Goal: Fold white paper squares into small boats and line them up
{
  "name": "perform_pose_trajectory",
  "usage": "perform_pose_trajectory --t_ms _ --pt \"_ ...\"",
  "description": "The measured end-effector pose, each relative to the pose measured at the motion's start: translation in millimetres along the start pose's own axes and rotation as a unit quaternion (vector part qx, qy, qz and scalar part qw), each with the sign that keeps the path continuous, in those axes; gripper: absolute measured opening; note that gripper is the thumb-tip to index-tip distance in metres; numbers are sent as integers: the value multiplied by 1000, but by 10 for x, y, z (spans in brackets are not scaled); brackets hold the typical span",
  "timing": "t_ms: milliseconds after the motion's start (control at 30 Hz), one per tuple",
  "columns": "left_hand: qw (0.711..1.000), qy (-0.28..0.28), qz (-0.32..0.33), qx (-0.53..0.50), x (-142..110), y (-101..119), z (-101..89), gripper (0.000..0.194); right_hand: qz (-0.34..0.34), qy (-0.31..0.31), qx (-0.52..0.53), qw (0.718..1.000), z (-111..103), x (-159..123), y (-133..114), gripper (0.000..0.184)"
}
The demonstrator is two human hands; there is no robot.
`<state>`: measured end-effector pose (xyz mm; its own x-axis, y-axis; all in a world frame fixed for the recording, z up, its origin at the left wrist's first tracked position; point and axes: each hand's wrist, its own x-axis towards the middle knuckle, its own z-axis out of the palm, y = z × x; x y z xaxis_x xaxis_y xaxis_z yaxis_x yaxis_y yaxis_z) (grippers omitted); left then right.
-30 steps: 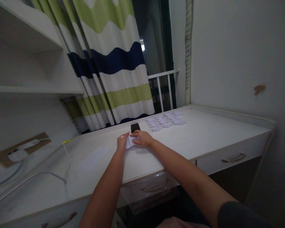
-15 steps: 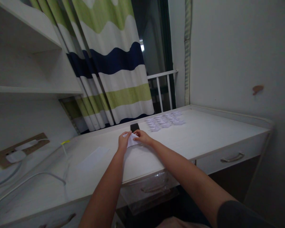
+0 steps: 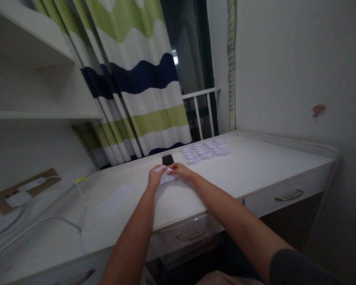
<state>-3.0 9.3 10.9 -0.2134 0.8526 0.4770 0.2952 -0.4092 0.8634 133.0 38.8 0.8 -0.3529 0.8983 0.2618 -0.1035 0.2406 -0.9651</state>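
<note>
Between my two hands is a small folded piece of white paper, held just above the white desk. My left hand pinches its left side, thumb lying over the paper. On the other side, my right hand grips the upper right part with thumb and fingers. Just beyond the hands lies a black phone-like object. Several folded white paper pieces stand in rows near the back of the desk. Left of my hands, flat white paper rests on the desktop.
A white cable curves over the desk's left side, near a wall socket with chargers. Shelves overhang at left. A striped curtain hangs behind. Drawers with handles sit below the desktop's front edge.
My left thumb has moved right and down across the folded paper. Both hands keep hold of it in nearly the same place. The view has shifted slightly.
</note>
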Motion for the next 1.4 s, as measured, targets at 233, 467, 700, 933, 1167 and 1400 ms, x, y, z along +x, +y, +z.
perform_pose_trajectory --t_ms 233,467,700,933,1167,1400 --pt "1000 0 3 -1 22 -36 -14 29 -7 -16 -40 999 -69 -18 -53 18" --pt "995 0 -51 -83 58 -120 22 52 -49 36 -62 996 -82 97 69 16" --pt "991 -71 -79 -80 7 -115 25 44 -72 61 -81 992 -110 124 92 13" --pt "996 -60 -72 7 2 -58 14 36 -91 56 -90 990 -93 109 80 15" --pt "993 -87 -59 61 -17 -2 34 33 -117 95 -132 980 -87 84 28 11" --pt "994 -98 -42 35 -10 -67 32 32 -109 89 -96 985 -69 135 70 4"
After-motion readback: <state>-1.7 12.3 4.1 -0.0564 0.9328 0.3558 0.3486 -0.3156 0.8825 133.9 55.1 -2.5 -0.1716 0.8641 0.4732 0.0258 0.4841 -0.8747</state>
